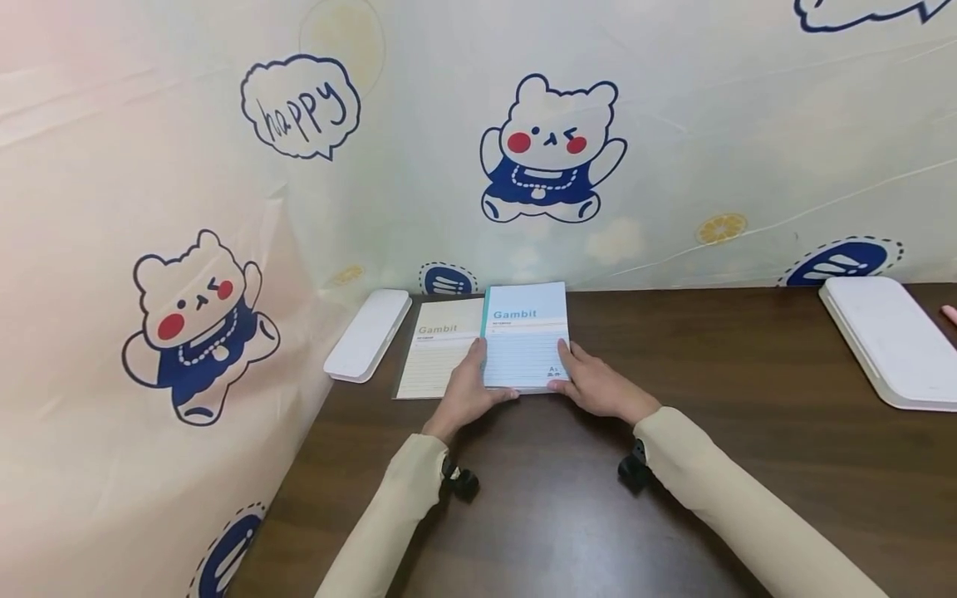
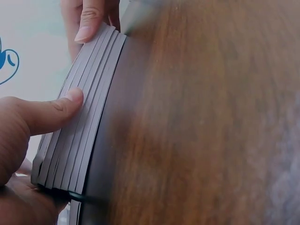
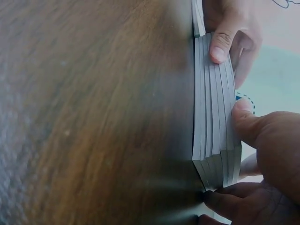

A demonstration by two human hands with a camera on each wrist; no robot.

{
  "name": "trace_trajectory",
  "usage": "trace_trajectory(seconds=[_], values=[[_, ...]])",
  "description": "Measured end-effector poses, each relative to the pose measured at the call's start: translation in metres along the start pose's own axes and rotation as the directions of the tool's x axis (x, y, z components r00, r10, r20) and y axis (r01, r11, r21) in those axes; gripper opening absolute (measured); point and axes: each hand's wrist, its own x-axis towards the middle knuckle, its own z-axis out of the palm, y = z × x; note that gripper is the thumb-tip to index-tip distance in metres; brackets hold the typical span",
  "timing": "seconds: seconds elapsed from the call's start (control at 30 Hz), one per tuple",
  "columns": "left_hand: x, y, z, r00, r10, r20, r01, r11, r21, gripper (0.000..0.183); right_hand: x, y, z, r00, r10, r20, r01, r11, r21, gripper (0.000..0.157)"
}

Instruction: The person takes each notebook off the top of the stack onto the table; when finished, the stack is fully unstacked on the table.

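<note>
A stack of light blue "Gambit" notebooks (image 1: 526, 340) lies on the dark table near the back wall. My left hand (image 1: 467, 392) grips its left side and my right hand (image 1: 601, 384) its right side. In the left wrist view, the left thumb (image 2: 56, 112) presses on the stacked edges (image 2: 77, 136) of several notebooks. The right wrist view has the right hand (image 3: 276, 154) at the near corner of the stack, thumb on the edges and fingers around the side. Cream "Gambit" notebooks (image 1: 434, 365) lie directly left of the blue stack, partly hidden by my left hand.
A white flat case (image 1: 368, 336) lies at the table's back left. Another, larger white case (image 1: 900, 340) lies at the far right, with a pink tip (image 1: 949, 314) beside it at the frame edge. A printed cloth (image 1: 419, 191) hangs behind and left of the wooden table (image 1: 546, 515).
</note>
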Motion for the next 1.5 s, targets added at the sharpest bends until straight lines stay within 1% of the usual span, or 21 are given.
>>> trace_trajectory(seconds=[0.07,0.1,0.2,0.3,0.37,0.4,0.43,0.5,0.6,0.7,0.73,0.83,0.87,0.97,1.0,1.1,1.17,1.23,1.33,1.4,1.5], values=[[0.000,0.001,0.000,1.000,-0.002,0.008,0.002,1.000,0.004,0.111,0.001,0.000,0.000,1.000,0.003,-0.013,-0.003,1.000,0.005,0.073],[0.000,0.001,0.000,1.000,-0.003,0.010,0.003,1.000,0.007,0.111,0.002,-0.001,0.000,0.999,0.005,-0.035,-0.005,1.000,-0.002,0.072],[0.000,0.001,0.000,1.000,-0.006,0.010,0.006,1.000,0.013,0.110,0.009,-0.003,0.004,0.988,0.042,-0.146,-0.045,0.999,-0.016,0.060],[-0.001,0.001,0.000,1.000,-0.008,0.005,0.008,1.000,0.014,0.110,0.018,-0.005,0.009,0.950,0.128,-0.285,-0.131,0.991,0.008,0.047],[-0.001,0.001,0.000,1.000,-0.011,0.007,0.011,1.000,0.010,0.111,0.022,-0.008,0.010,0.922,0.206,-0.328,-0.193,0.979,0.070,0.041],[-0.001,0.001,0.000,1.000,-0.011,0.008,0.011,1.000,0.005,0.111,0.023,-0.009,0.010,0.911,0.234,-0.340,-0.214,0.972,0.096,0.043],[-0.001,0.001,0.000,1.000,-0.009,0.007,0.009,1.000,-0.003,0.111,0.024,-0.010,0.009,0.902,0.263,-0.342,-0.235,0.964,0.121,0.045],[-0.001,0.001,-0.001,1.000,-0.007,0.003,0.007,1.000,-0.015,0.111,0.026,-0.011,0.006,0.895,0.305,-0.326,-0.265,0.950,0.163,0.044],[0.000,0.000,-0.001,1.000,0.009,-0.012,-0.010,0.999,-0.036,0.110,0.026,-0.009,-0.002,0.893,0.345,-0.289,-0.291,0.933,0.214,0.043],[0.001,-0.002,-0.001,1.000,0.023,-0.012,-0.023,0.999,-0.044,0.109,0.023,-0.001,-0.009,0.895,0.382,-0.229,-0.309,0.903,0.298,0.039],[0.001,-0.002,0.000,1.000,0.023,-0.011,-0.024,0.999,-0.044,0.110,0.021,0.003,-0.010,0.896,0.393,-0.206,-0.313,0.888,0.336,0.038],[0.000,-0.004,0.001,1.000,0.010,-0.007,-0.010,0.999,-0.035,0.112,0.016,0.015,-0.013,0.894,0.429,-0.130,-0.321,0.816,0.481,0.034],[0.000,-0.004,0.001,1.000,0.005,-0.006,-0.005,1.000,-0.030,0.113,0.013,0.019,-0.013,0.893,0.435,-0.118,-0.318,0.793,0.520,0.034],[0.000,-0.004,0.000,1.000,0.005,0.002,-0.005,1.000,-0.017,0.113,0.000,0.028,-0.016,0.889,0.444,-0.111,-0.284,0.725,0.628,0.035],[0.000,-0.004,0.000,1.000,0.010,0.005,-0.010,1.000,-0.018,0.113,-0.007,0.030,-0.018,0.887,0.443,-0.129,-0.264,0.716,0.646,0.036],[0.000,-0.004,0.000,1.000,0.031,0.005,-0.031,0.999,-0.019,0.112,-0.032,0.040,-0.029,0.878,0.434,-0.203,-0.199,0.715,0.670,0.038],[0.001,-0.004,0.000,0.999,0.040,0.000,-0.040,0.999,-0.018,0.113,-0.052,0.047,-0.040,0.866,0.433,-0.249,-0.176,0.730,0.660,0.039],[0.002,-0.004,-0.001,0.999,0.041,-0.004,-0.041,0.999,-0.008,0.114,-0.071,0.056,-0.054,0.855,0.441,-0.273,-0.188,0.754,0.629,0.040],[0.003,-0.004,-0.002,0.999,0.038,-0.002,-0.038,0.999,0.002,0.114,-0.093,0.069,-0.074,0.841,0.477,-0.256,-0.249,0.761,0.599,0.045],[0.003,-0.005,-0.002,0.999,0.035,-0.002,-0.035,0.999,0.003,0.114,-0.101,0.075,-0.084,0.830,0.503,-0.240,-0.289,0.757,0.585,0.046],[0.003,-0.007,0.001,1.000,0.027,-0.004,-0.027,1.000,-0.010,0.114,-0.100,0.082,-0.085,0.829,0.511,-0.229,-0.302,0.753,0.585,0.047]])
